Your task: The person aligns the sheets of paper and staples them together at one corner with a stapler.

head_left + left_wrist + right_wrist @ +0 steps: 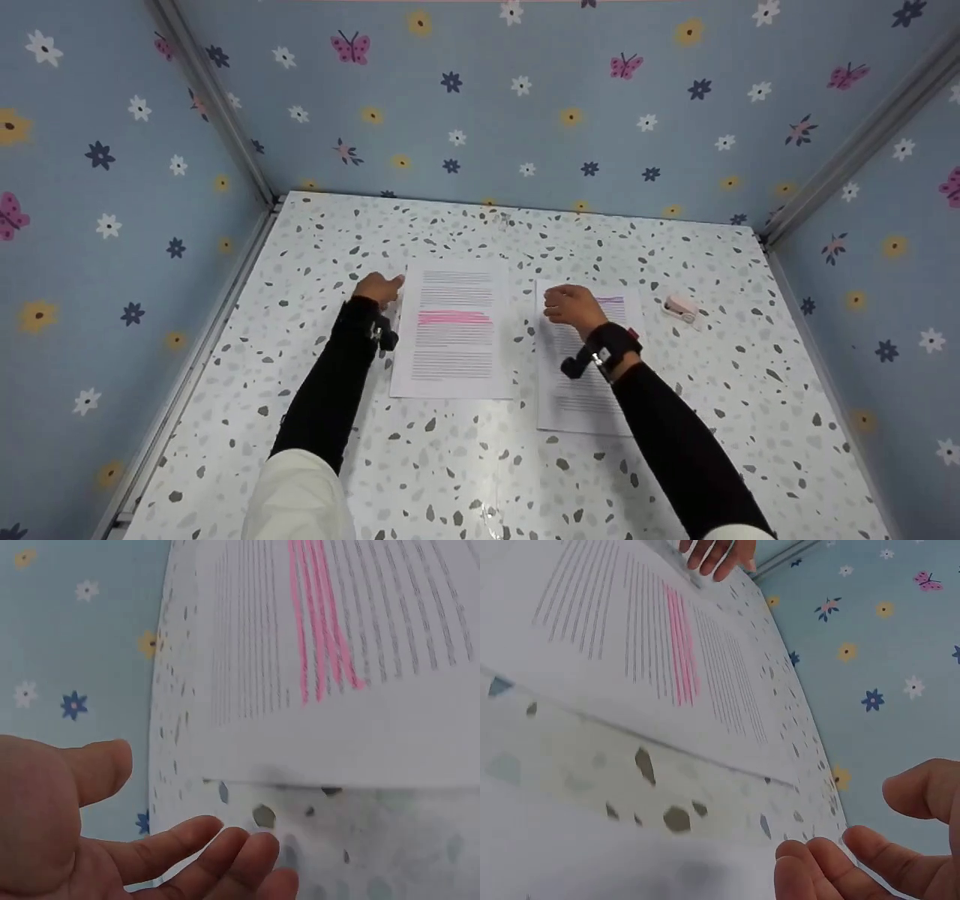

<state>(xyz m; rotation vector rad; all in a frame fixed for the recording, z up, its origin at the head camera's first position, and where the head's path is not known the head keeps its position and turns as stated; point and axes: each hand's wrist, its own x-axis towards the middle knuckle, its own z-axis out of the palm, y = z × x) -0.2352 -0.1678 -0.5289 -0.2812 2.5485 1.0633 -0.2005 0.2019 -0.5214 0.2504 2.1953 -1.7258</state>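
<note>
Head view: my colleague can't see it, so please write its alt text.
A person's left hand is beside a printed sheet with pink highlighting; the right hand is over a second sheet with purple marks. Both sheets lie on a speckled table, a small pale pink object to their right.

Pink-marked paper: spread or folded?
Spread: the pink-marked paper lies flat on the table, all four corners visible, with no fold showing.
</note>
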